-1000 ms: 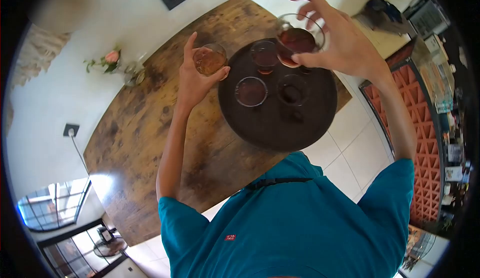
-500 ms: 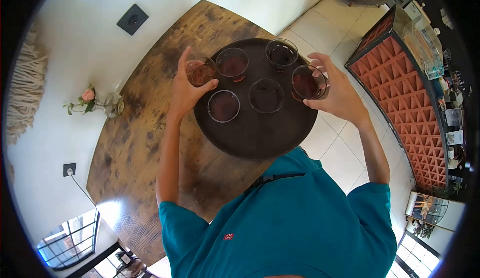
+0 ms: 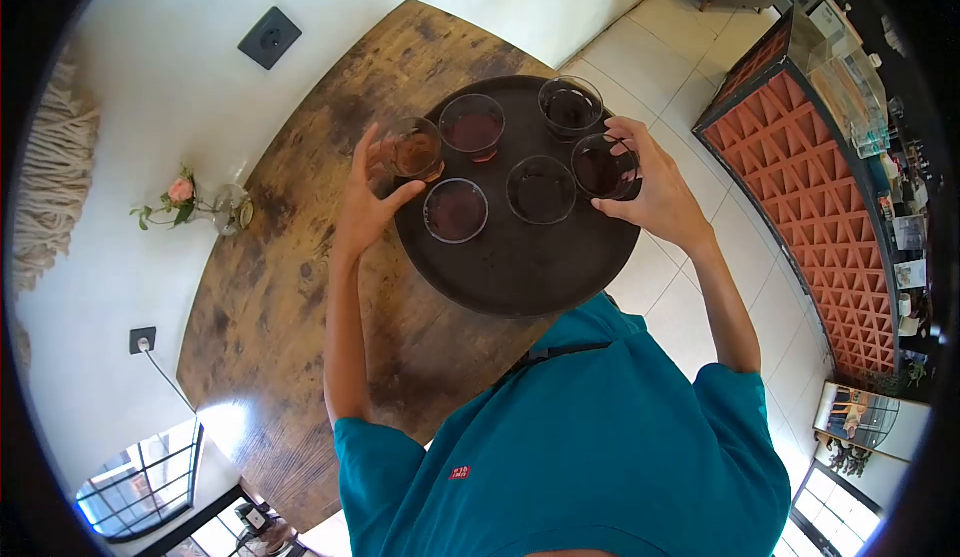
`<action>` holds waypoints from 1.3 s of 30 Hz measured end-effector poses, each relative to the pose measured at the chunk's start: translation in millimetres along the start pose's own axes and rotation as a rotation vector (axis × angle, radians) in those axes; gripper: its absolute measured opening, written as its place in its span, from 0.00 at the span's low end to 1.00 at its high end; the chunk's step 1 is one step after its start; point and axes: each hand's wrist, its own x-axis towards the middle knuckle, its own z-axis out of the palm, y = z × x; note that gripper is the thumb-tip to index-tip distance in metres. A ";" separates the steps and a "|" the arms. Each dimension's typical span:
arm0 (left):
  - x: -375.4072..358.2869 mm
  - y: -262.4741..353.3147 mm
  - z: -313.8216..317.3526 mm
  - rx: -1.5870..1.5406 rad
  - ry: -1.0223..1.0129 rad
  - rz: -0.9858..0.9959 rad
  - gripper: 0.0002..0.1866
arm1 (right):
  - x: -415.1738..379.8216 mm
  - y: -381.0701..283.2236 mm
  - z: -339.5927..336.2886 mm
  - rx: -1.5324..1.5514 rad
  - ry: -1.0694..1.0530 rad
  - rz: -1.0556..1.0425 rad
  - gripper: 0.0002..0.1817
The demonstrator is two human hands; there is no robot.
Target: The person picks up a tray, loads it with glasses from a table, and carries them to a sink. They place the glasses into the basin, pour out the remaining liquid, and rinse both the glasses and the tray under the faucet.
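A round dark tray carries several clear glasses of dark red-brown drink. My left hand is at the tray's left edge beside an amber-looking glass. Its fingers are spread along the far side of that glass, and the thumb stands off below it. On the right, my right hand grips another glass between thumb and fingers, over the tray's right edge. Between the hands are a back-left glass, a back-right glass, a front-left glass and a middle glass.
The tray rests on a brown wooden table against a white wall. A small glass vase with a pink flower is at the table's left edge. Tiled floor and a terracotta-patterned counter lie to the right.
The glass in my right hand has moved left, further over the tray. My left thumb has come away from its glass, and that hand's grip has widened.
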 end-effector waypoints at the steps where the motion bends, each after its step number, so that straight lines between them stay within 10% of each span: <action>1: -3.7 -2.7 -3.3 0.118 0.020 -0.040 0.45 | -2.3 0.1 -1.0 0.038 -0.012 0.009 0.47; 7: -28.5 -0.9 13.4 0.415 0.049 -0.255 0.23 | -32.3 42.1 -2.8 0.034 0.215 -0.068 0.45; 12: -22.4 -0.5 35.7 0.695 0.046 -0.324 0.19 | -67.8 48.1 36.6 0.333 0.172 0.604 0.35; 23: -18.0 -15.0 40.5 0.557 0.067 -0.220 0.17 | -83.3 50.0 72.6 0.212 0.320 0.364 0.28; 39: 38.6 83.5 124.8 0.382 0.081 -0.201 0.16 | -70.4 124.3 -17.1 0.850 0.565 0.341 0.27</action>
